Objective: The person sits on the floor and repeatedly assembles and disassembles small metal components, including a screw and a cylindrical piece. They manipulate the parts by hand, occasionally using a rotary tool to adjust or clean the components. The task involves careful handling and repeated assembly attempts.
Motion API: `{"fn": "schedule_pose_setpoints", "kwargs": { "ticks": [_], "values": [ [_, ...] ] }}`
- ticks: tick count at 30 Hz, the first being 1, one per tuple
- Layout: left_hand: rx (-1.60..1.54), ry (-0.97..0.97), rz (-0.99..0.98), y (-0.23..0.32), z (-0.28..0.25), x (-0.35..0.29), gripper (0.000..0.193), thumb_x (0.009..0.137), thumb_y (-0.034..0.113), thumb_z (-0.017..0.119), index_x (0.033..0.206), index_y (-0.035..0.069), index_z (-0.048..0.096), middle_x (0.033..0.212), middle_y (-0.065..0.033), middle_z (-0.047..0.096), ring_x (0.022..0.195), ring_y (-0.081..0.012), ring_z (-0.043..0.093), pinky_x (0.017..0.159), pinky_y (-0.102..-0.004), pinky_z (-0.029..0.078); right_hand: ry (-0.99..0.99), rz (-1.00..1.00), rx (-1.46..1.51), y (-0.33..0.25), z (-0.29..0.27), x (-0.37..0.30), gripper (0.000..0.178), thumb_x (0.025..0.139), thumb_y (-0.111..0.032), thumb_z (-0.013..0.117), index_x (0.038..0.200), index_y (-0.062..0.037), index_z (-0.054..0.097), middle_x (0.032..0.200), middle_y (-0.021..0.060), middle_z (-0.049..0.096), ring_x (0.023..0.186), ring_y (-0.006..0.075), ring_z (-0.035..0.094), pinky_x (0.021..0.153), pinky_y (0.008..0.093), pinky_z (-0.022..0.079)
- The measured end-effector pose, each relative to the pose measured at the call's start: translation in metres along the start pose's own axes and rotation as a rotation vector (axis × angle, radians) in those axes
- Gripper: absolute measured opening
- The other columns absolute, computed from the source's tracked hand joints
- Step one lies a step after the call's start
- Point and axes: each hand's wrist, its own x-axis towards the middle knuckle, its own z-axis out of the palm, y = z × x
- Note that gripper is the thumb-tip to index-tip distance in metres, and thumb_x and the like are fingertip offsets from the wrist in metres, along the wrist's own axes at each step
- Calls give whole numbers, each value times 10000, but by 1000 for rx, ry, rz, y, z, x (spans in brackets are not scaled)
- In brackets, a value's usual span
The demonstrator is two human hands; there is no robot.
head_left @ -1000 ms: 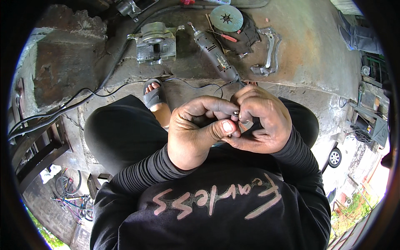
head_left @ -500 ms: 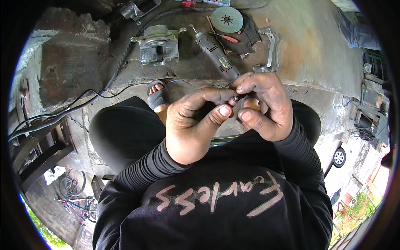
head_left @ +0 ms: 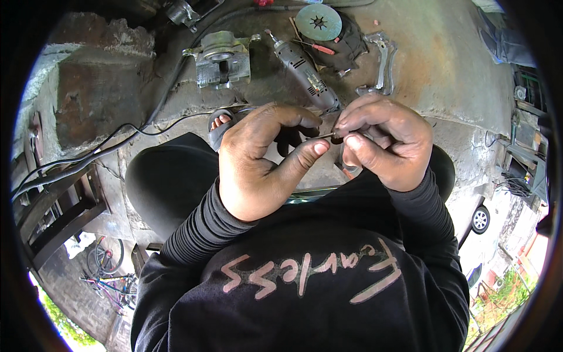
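Both my hands meet in front of me above my lap. With thumb and fingertips pressed together, my right hand [head_left: 390,138] pinches a small bit with a thin metal shank [head_left: 324,136]. The bit's head is dark and mostly hidden by the fingers. My left hand [head_left: 255,158] is just left of it, thumb stretched out and fingers curled but apart. Its thumb tip lies at the shank; whether it touches cannot be made out. Beyond the hands, a grey rotary tool [head_left: 305,73] lies on the concrete floor with its tip pointing away.
A metal brake caliper [head_left: 223,58] sits left of the tool. A greenish disc [head_left: 318,22], a red-handled screwdriver [head_left: 322,48] and a dark cloth [head_left: 352,44] lie beyond. Metal brackets [head_left: 384,64] are at right. Black cables [head_left: 76,157] run along the left.
My hands have moved slightly apart. The left fingers have loosened from the small reddish piece they pinched, and a thin shank now shows at the right fingertips.
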Motion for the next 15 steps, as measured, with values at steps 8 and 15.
{"fn": "schedule_pose_setpoints", "kwargs": {
  "ticks": [8,15],
  "values": [
    [30,47,1,4,0,0,103,768,9,698,848,-9,635,783,-104,643,659,-224,602,586,-287,466,35,47,177,3,7,-4,207,785,97,633,984,50,599,973,126,620,849,134,603,750,243,488],
    [148,55,161,-2,-1,2,146,723,-17,701,838,-8,612,771,-109,635,681,-267,614,636,-331,478,40,233,-35,-5,9,-4,160,807,-31,680,945,33,631,871,91,656,765,133,627,691,244,490]
  ]
}}
